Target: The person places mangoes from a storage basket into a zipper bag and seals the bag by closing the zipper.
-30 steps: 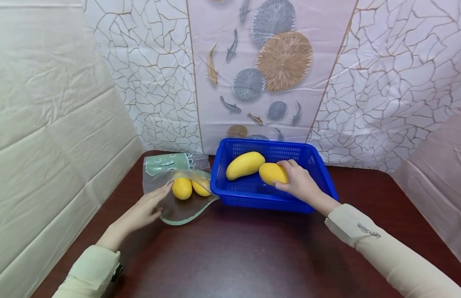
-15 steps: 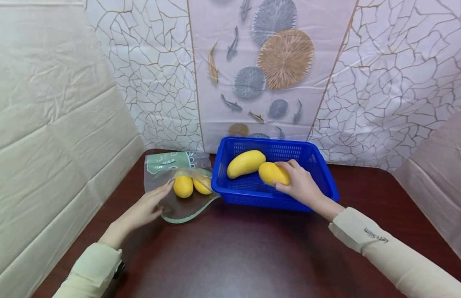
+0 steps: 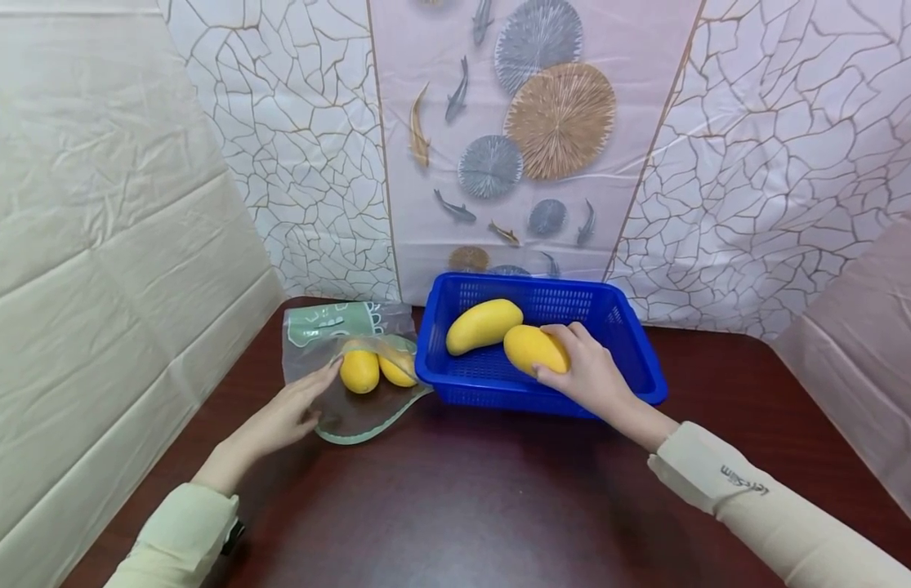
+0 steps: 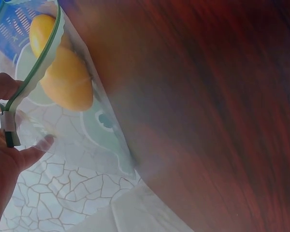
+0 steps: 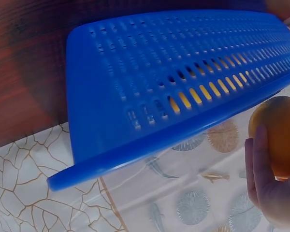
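Observation:
My right hand [image 3: 587, 371] grips a yellow mango [image 3: 536, 349] above the front part of a blue plastic basket [image 3: 521, 392]. Another mango [image 3: 484, 325] lies in the basket's left part. At the left, a clear zip bag [image 3: 359, 416] with a green print lies with its mouth spread toward me. Two mangoes are inside it, one [image 3: 359, 371] beside the other [image 3: 399, 369]. My left hand [image 3: 282, 416] holds the bag at its left edge; in the left wrist view the zip rim [image 4: 41, 58] runs between its fingers and thumb. The mango in my right hand is partly hidden by the fingers.
The dark wooden table [image 3: 455, 498] spreads in front of the bag and basket. The basket's left wall touches or nearly touches the bag. A patterned cloth [image 3: 492, 229] hangs close behind the basket, and a pale cloth [image 3: 131, 269] slopes along the left side.
My right hand has lifted the mango slightly and shifted it a little left and toward me within the basket area. My left hand and the bag stay where they were.

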Available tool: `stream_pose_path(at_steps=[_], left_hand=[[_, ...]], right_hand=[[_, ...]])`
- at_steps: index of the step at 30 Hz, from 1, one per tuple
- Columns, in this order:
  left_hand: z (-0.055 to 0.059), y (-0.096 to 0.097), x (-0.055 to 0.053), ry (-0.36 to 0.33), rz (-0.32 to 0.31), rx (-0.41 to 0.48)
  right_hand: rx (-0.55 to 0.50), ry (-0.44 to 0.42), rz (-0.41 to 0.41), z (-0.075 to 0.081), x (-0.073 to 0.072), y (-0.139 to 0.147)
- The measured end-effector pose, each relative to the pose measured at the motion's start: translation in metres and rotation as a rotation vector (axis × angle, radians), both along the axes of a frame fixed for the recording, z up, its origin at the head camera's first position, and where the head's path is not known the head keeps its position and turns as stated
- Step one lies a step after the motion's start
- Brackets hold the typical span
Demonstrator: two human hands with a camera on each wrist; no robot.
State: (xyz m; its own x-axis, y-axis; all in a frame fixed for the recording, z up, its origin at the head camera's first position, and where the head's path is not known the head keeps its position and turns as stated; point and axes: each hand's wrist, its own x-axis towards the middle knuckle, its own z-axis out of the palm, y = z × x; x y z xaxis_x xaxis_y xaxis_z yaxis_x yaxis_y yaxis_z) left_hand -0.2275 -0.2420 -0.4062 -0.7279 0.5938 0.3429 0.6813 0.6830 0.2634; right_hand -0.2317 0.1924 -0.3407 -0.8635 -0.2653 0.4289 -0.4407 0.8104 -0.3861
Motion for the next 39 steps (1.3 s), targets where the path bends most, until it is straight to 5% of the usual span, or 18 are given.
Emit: stream_pose_path(at_steps=[39], left_hand=[[0.004,0.000,-0.001,0.005,-0.015,-0.002]], right_hand=[[-0.037,0.054,0.203,-0.006,0.032,-0.044]])
